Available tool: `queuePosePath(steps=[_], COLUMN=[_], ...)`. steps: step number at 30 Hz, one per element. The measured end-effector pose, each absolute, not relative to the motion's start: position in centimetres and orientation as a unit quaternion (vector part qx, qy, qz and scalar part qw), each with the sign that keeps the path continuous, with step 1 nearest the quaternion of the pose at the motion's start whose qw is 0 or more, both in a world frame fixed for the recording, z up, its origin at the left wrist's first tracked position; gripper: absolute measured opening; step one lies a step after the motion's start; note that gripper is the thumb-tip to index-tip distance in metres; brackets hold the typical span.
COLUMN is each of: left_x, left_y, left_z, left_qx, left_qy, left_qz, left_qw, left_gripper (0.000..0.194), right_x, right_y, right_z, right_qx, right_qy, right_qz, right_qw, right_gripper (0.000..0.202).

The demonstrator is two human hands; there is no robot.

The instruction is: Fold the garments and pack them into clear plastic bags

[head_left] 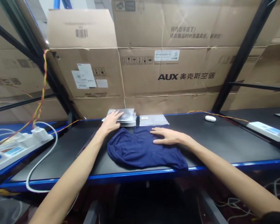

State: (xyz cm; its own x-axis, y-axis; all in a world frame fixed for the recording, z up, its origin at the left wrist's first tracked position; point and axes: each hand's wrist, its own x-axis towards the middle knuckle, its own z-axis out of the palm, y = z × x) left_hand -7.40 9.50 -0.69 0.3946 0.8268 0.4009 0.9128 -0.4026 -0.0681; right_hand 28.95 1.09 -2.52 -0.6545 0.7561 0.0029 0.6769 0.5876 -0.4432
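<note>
My left hand (pixel 112 122) rests with fingers spread on a stack of flat, translucent plastic packets (pixel 128 115) at the back of the table. On the navy blue cloth item (pixel 140 149), which looks like a crumpled garment, lies my right hand (pixel 166 136), its fingers stretched out flat over the upper right part. A single flat translucent packet (pixel 155 119) with a small white label sits just behind the cloth. The cloth spreads nearly to the table's front edge.
Cardboard boxes (pixel 186 90) stand behind the black tabletop (pixel 214 140). A white power strip (pixel 23 141) with a looping cable is at left, another power strip (pixel 266 129) at right. A small white case (pixel 210 118) lies back right. A dark flat device (pixel 86 145) is beside my left forearm.
</note>
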Motion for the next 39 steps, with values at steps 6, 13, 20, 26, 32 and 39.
queuePosePath(steps=[6,13,20,26,32,39], left_x=[-6.8,-4.9,1.0,5.0,2.4,-1.5], left_y=[8.8,6.7,1.6,0.1,0.6,2.7], left_z=[-0.2,0.8,0.3,-2.5,-0.6,0.7], left_qx=[-0.827,-0.793,-0.858,-0.945,-0.964,-0.950], left_qy=[-0.505,-0.505,-0.379,-0.283,-0.229,-0.281], left_qz=[-0.194,-0.271,-0.267,-0.125,-0.127,-0.112], left_qw=[0.151,0.206,0.222,0.104,-0.046,-0.072], left_gripper=[0.062,0.047,0.047,0.050,0.079,0.088], right_x=[28.9,29.3,31.5,34.0,33.7,31.9], right_y=[1.0,1.2,2.3,3.5,3.1,2.2], right_z=[-2.4,-2.3,-1.4,-1.3,-1.1,-1.3], right_qx=[-0.401,-0.404,-0.436,-0.489,-0.497,-0.453], right_qy=[-0.890,-0.885,-0.867,-0.839,-0.826,-0.853], right_qz=[0.200,0.209,0.159,0.118,0.109,0.167], right_qw=[0.087,0.097,0.179,0.206,0.241,0.198], right_gripper=[0.079,0.079,0.051,0.044,0.046,0.053])
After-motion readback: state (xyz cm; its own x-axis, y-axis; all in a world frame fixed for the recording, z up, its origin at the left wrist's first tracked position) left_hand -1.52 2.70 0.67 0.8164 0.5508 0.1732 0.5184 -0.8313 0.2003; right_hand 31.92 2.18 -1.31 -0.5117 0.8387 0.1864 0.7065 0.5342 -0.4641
